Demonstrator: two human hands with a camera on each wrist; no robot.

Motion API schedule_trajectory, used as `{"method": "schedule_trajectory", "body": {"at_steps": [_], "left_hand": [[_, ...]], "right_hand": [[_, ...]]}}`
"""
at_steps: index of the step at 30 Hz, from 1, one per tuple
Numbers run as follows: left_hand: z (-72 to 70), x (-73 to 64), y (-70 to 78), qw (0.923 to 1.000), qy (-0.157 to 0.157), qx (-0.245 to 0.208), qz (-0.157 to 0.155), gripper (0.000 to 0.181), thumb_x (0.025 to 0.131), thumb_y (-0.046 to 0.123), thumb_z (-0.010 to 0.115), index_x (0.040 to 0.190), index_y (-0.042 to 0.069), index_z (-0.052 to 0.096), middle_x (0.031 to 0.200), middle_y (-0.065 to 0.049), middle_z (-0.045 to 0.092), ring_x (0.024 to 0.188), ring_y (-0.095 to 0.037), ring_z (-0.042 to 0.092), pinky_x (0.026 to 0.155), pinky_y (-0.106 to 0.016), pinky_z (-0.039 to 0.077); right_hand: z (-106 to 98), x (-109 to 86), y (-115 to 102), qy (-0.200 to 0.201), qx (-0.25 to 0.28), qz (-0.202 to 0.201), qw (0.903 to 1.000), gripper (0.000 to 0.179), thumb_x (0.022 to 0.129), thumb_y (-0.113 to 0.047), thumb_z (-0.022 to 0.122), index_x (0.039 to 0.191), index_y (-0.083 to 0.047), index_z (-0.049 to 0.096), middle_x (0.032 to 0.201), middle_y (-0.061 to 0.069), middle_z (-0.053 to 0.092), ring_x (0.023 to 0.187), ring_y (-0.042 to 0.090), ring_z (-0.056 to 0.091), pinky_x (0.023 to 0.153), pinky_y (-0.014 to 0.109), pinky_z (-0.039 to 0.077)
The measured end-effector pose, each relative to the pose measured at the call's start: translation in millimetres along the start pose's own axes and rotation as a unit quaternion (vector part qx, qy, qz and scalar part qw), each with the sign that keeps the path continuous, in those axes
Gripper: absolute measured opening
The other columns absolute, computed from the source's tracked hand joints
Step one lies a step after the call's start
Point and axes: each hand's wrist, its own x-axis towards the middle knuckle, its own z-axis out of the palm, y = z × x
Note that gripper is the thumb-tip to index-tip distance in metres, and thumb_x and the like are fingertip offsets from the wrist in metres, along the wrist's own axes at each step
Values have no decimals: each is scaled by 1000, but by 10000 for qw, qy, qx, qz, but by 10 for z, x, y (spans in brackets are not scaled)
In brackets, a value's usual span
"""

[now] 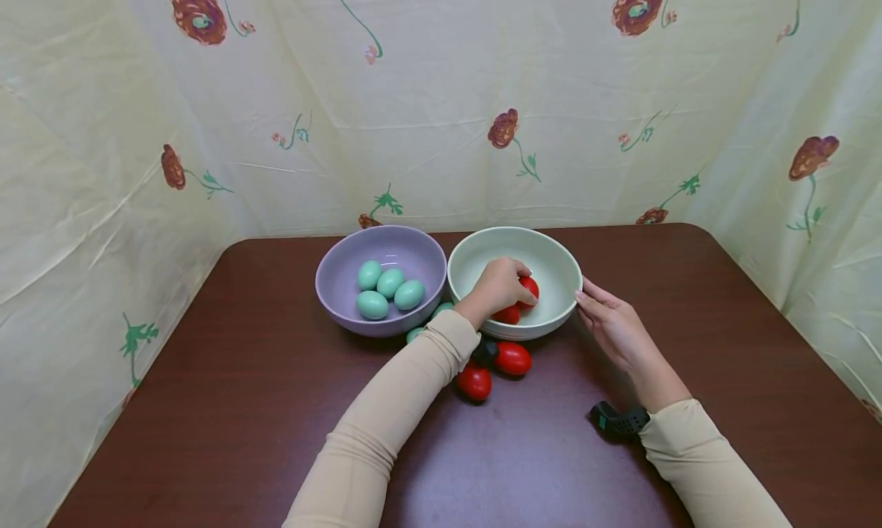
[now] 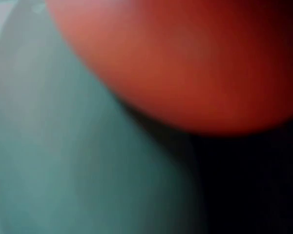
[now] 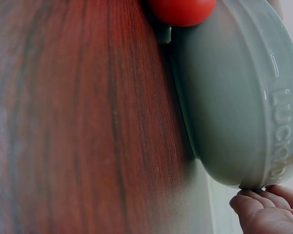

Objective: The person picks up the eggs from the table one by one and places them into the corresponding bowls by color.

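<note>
In the head view, my left hand reaches into the pale green bowl and pinches a red egg between thumb and fingers. Another red egg lies in that bowl beneath the hand. My right hand holds the bowl's right side, its thumb at the rim and its fingers along the outer wall. The right wrist view shows those fingers against the bowl below raised lettering. A blurred red egg fills the top of the left wrist view.
Touching it on the left, a purple bowl contains several mint green eggs. Two red eggs lie on the brown table before the pale bowl. More green eggs are partly hidden behind the left forearm. A floral curtain hangs behind.
</note>
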Motion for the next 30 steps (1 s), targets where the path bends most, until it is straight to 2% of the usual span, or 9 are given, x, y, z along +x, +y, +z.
{"method": "schedule_trajectory", "body": {"at_steps": [7,11,16,21,30], "left_hand": [[-20,-14,2,10000,61,56,-47,44,81,18,81,123,11,71,122,-3,72,111,-20,63,90,-20,50],[-135,-102,28,9998,166,-60,-35,45,83,20,80,126,11,69,122,-6,72,110,-21,64,93,-24,52],[-367,-305,54,9979,192,-560,257,49,85,18,78,131,8,65,126,-12,69,113,-26,63,96,-31,52],[-530,-559,10,9932,264,-1015,506,46,85,16,77,130,8,66,129,-11,68,119,-30,62,101,-37,51],[-584,-971,-149,9850,321,-1580,610,46,84,16,80,127,8,68,131,-11,67,116,-34,67,96,-36,55]], "right_hand": [[1,6,12,-30,-29,-2,10000,65,105,-16,48,156,3,12,167,11,6,152,18,13,124,33,12],[6,5,21,-18,-54,18,10000,65,105,-17,48,156,2,13,167,10,6,152,18,13,123,34,12],[9,6,9,-53,-12,-47,10000,65,105,-16,48,156,2,12,167,11,6,152,18,14,123,33,12],[4,0,-7,-56,-1,-24,10000,65,105,-17,48,156,2,12,167,10,4,153,21,10,123,34,11],[-5,-4,-11,-57,-108,-4,9999,65,105,-16,47,156,3,11,167,11,4,154,24,9,124,35,10]]}}
